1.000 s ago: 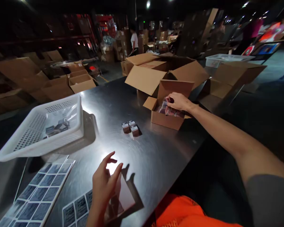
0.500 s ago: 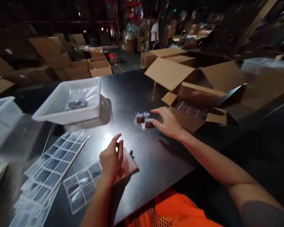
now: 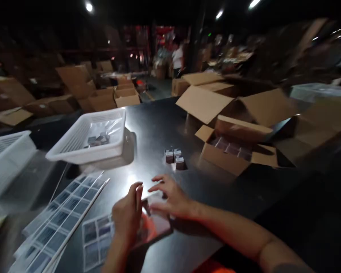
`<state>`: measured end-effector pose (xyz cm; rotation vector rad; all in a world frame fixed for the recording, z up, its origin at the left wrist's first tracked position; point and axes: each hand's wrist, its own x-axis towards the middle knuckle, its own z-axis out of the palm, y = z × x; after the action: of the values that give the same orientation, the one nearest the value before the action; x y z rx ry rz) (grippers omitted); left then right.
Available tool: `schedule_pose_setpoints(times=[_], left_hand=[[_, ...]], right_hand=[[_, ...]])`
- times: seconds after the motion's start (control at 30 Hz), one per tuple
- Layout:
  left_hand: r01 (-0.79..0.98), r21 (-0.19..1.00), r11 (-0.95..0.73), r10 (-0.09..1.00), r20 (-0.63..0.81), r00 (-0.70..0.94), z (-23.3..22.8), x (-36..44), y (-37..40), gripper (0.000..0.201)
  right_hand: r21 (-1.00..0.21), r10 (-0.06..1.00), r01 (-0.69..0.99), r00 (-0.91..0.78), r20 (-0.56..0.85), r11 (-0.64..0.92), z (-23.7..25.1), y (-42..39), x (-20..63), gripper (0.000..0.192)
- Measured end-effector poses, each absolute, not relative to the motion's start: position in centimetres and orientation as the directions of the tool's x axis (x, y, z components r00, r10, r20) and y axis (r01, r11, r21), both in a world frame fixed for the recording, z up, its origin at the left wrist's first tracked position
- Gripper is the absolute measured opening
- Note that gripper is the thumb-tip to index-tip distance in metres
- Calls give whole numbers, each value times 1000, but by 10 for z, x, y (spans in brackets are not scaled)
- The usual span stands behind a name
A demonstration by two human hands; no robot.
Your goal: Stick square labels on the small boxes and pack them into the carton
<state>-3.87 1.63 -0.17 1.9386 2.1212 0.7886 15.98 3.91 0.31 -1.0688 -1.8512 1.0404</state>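
Glossy box at the near edge of the table, a hand on either side

The glossy box (image 3: 161, 224) lies on the metal table (image 3: 155, 127), close to the wearer, its pale side and an orange sheen blurred. The left hand (image 3: 127, 215) is at its left, thumb and forefinger raised and drawn near each other; whether they pinch anything cannot be told. The right hand (image 3: 172, 198) reaches over the box from the other side, fingers bent and spread apart; contact with the box is too blurred to judge.

Just left of the left hand lies a small printed sheet (image 3: 98, 240) of dark rectangles in a white grid, and beyond it a pile of longer printed sheets (image 3: 71, 212). Past the hands stands a close cluster of small boxes (image 3: 179, 163) with pale tops. To the right, an open cardboard carton (image 3: 223, 161) holds rows of small dark packs (image 3: 232, 148); a larger open carton (image 3: 204, 104) stands behind it.

On the far left side, a white perforated basket (image 3: 102, 154) contains clear plastic and a few small grey pieces, with a second white basket (image 3: 13, 153) at the picture's edge. In the dim background, a person (image 3: 177, 58) in a white top stands beyond the table.
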Motion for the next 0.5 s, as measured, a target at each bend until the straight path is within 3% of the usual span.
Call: schedule_pose_setpoints(times=[0.1, 0.17, 0.27, 0.37, 0.5], left_hand=[[863, 489, -127, 956, 291, -24, -24, -41, 15, 41], [840, 508, -191, 938, 348, 2, -33, -40, 14, 41], [877, 459, -140, 912, 405, -67, -35, -36, 11, 42], [938, 339, -69, 904, 419, -85, -32, -32, 9, 46], [967, 242, -84, 875, 483, -45, -31, -31, 11, 47]], right_hand=[[-854, 840, 285, -470, 272, 436, 1, 36, 159, 44], [-879, 808, 222, -531, 253, 421, -1, 36, 158, 41], [-919, 830, 209, -527, 182, 333, -1, 35, 160, 42], [-903, 852, 317, -515, 93, 290, 1, 36, 162, 41], [-891, 856, 380, -517, 19, 249, 5, 36, 162, 28]])
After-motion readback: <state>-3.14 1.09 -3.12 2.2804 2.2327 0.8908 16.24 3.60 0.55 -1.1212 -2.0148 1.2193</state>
